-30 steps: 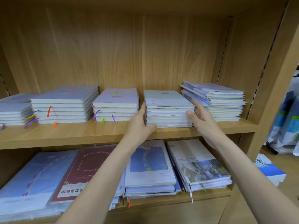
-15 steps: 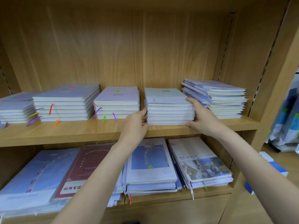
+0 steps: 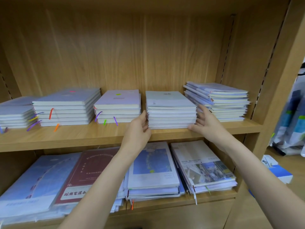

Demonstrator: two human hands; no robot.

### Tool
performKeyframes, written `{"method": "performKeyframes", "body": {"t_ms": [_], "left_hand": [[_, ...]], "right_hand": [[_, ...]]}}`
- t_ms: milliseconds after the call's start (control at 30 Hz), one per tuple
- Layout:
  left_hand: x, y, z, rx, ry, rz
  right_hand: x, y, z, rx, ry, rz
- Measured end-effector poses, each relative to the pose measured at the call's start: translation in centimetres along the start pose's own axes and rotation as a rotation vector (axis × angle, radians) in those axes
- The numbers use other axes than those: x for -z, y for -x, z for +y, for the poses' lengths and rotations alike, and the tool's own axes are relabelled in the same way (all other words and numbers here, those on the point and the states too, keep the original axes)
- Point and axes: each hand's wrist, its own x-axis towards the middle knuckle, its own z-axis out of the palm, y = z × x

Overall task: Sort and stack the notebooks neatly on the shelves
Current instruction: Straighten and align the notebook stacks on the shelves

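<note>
A stack of pale green-white notebooks (image 3: 170, 111) sits on the upper wooden shelf (image 3: 82, 136), right of middle. My left hand (image 3: 139, 129) presses flat against the stack's left side. My right hand (image 3: 206, 123) presses against its right front corner, fingers spread. The stack is squeezed between both palms. To its left lie a lilac stack (image 3: 118, 106) with coloured ribbons and a wider stack (image 3: 67, 108). At the far right stands an uneven stack of blue-covered notebooks (image 3: 219, 101).
A partly cut-off stack (image 3: 14, 111) lies at the shelf's far left. The lower shelf holds large notebooks: blue (image 3: 33, 182), dark red (image 3: 92, 172), map-covered (image 3: 151, 167) and photo-covered (image 3: 203, 166). The cabinet's side post (image 3: 280, 80) stands on the right. Bags (image 3: 293, 123) and a box (image 3: 277, 169) lie beyond it.
My hands have slid down the sides of the pale stack toward its base. The stack looks squarer. The camera has shifted slightly.
</note>
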Motion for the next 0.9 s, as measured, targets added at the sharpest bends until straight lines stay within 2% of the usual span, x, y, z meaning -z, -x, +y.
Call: {"method": "performKeyframes", "body": {"t_ms": [200,533,633,767,900], "left_hand": [[-0.1,0.0,-0.2,-0.037,-0.127,-0.017],[-0.5,-0.1,-0.9,-0.108,-0.331,0.025],[-0.2,-0.2,-1.0,-0.095,-0.305,0.016],[0.7,-0.7,0.1,-0.005,-0.101,0.046],[0.0,-1.1,1.0,-0.01,-0.08,0.056]], "right_hand": [[-0.7,0.4,0.5,0.057,0.03,0.004],[-0.5,-0.2,1.2,0.055,0.294,0.027],[-0.6,-0.2,1.2,0.052,0.332,0.03],[-0.3,0.4,0.4,0.034,0.144,0.014],[-0.5,0.4,0.1,0.091,0.102,0.02]]}}
